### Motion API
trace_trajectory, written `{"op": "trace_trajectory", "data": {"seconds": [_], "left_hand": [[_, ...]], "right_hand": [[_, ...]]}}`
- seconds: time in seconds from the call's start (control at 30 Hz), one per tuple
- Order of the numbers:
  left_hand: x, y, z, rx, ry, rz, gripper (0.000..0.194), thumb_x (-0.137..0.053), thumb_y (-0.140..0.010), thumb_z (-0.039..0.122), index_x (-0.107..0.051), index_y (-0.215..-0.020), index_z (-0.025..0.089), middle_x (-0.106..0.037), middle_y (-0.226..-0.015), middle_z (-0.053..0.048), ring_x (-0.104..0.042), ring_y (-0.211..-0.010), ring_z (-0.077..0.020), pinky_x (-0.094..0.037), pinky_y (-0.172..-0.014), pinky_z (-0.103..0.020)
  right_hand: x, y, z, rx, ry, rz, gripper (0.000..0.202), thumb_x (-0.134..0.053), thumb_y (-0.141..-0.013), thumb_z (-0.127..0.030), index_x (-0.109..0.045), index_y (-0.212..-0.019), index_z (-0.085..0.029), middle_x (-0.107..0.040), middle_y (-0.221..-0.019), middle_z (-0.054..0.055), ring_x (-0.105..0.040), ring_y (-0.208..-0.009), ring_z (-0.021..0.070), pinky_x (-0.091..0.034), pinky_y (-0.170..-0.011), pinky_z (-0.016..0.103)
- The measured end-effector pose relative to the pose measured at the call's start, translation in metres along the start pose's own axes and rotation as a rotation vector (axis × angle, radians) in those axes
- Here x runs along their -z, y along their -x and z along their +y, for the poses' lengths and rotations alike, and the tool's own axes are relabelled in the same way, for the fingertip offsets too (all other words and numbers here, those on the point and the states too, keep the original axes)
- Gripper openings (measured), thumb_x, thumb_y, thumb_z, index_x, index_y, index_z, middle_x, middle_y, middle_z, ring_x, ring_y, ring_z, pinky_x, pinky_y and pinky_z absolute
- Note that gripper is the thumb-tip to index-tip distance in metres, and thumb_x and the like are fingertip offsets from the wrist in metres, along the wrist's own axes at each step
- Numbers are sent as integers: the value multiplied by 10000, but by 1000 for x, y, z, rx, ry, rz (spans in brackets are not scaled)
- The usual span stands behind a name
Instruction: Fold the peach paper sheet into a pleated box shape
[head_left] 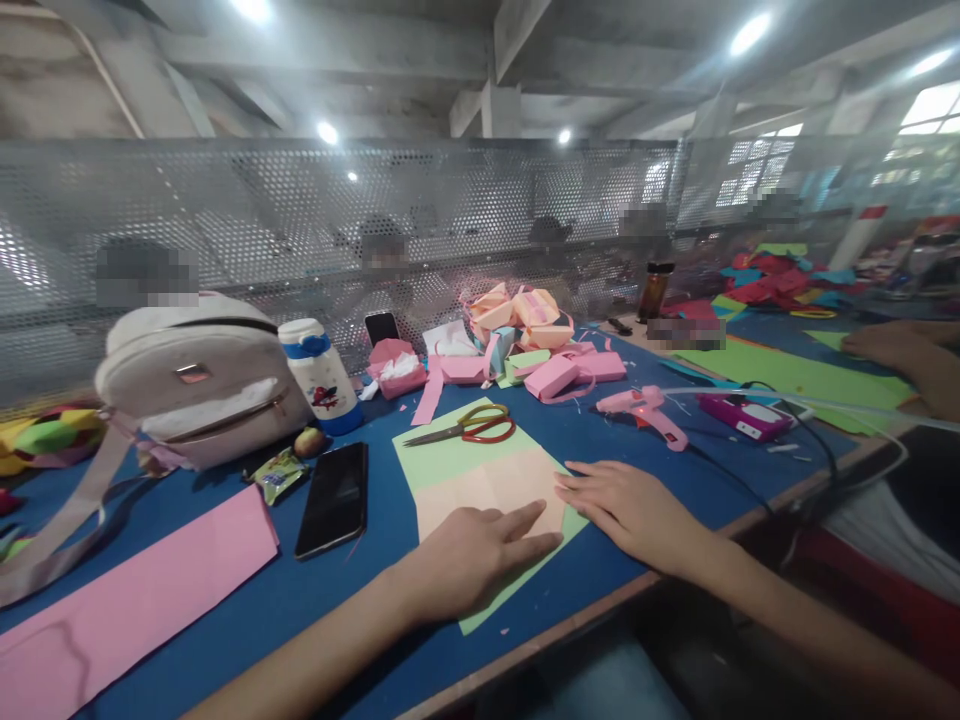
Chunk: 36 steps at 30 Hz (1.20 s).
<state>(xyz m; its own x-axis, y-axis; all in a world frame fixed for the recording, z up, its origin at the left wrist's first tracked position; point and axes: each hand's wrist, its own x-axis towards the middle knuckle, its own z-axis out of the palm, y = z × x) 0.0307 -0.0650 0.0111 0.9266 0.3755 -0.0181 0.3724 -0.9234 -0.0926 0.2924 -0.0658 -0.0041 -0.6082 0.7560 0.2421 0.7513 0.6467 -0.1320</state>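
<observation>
A peach paper sheet (465, 492) lies on top of a larger light green sheet (427, 462) on the blue table. My left hand (480, 555) rests on the peach paper with its fingers stretched out to the right. At the right edge of that paper, my right hand (626, 505) lies with fingers extended, the tips touching the edge. Scissors (465, 428) with red and olive handles lie across the far part of the green sheet, a little beyond both hands. Neither hand grips anything.
Leftward are a black phone (334, 500), a pink paper strip (150, 600), a bottle (322, 375) and a backpack (202, 380). Pink folded paper pieces (555, 375) lie behind. A pink glue gun (645, 410) with its cord sits at right, near a co-worker's hand (892, 350).
</observation>
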Motion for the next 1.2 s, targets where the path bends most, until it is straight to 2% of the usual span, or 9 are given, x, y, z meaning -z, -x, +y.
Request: {"op": "trace_trajectory", "data": {"seconds": [0.13,0.27,0.57,0.7,0.83,1.0,1.2], "left_hand": [[1,-1,1,1,9,12,544,-404,-961,173,-298,-1490,242,-382,-1534,-146,-671,-976,-278,-547,-756,-400],[1,-2,1,6,10,-1,533,-400,-959,177,-301,-1479,229,-387,-1529,-146,-663,-1015,-289,-555,-761,-404],[-1,-3,0,15,51,-23,613,-419,-914,162,-243,-1500,204,-384,-1527,-153,-640,-1089,-307,-557,-792,-415],[-1,-4,0,26,87,-15,616,-417,-918,167,-231,-1501,235,-407,-1504,-158,-634,-1096,-293,-557,-791,-385],[3,-5,0,29,128,-14,659,-439,-901,164,-199,-1508,252,-423,-1491,-144,-635,-1090,-284,-563,-785,-376],[6,-5,-1,24,137,-23,627,-454,-888,156,-270,-1480,245,-385,-1530,-101,-638,-1094,-293,-570,-782,-397],[3,-4,-2,4,122,17,574,-439,-916,169,-311,-1469,255,-393,-1529,-109,-652,-1074,-282,-564,-761,-366]], "right_hand": [[5,-4,2,31,1,-25,367,-386,-1007,-218,-667,-1244,-219,-622,-1319,37,-523,-1297,276,-472,-1003,480],[6,-4,3,1,-22,-33,366,-375,-1027,-286,-679,-1227,-245,-621,-1321,30,-513,-1307,277,-470,-1002,485],[1,0,4,13,-39,-24,376,-377,-1013,-262,-668,-1248,-223,-597,-1355,62,-518,-1302,276,-461,-1016,481],[7,0,-4,110,-45,3,372,-386,-1007,-240,-661,-1256,-212,-631,-1318,83,-555,-1261,266,-451,-1021,458],[14,-2,-18,145,-100,-38,347,-400,-1013,-248,-681,-1213,-216,-662,-1278,67,-594,-1204,238,-457,-998,399],[18,-8,-21,111,-104,-85,331,-416,-1010,-254,-705,-1165,-215,-689,-1229,59,-627,-1144,248,-476,-957,405],[17,-9,-20,145,-90,-72,334,-411,-1002,-247,-723,-1113,-202,-718,-1156,84,-651,-1098,228,-482,-950,357]]}}
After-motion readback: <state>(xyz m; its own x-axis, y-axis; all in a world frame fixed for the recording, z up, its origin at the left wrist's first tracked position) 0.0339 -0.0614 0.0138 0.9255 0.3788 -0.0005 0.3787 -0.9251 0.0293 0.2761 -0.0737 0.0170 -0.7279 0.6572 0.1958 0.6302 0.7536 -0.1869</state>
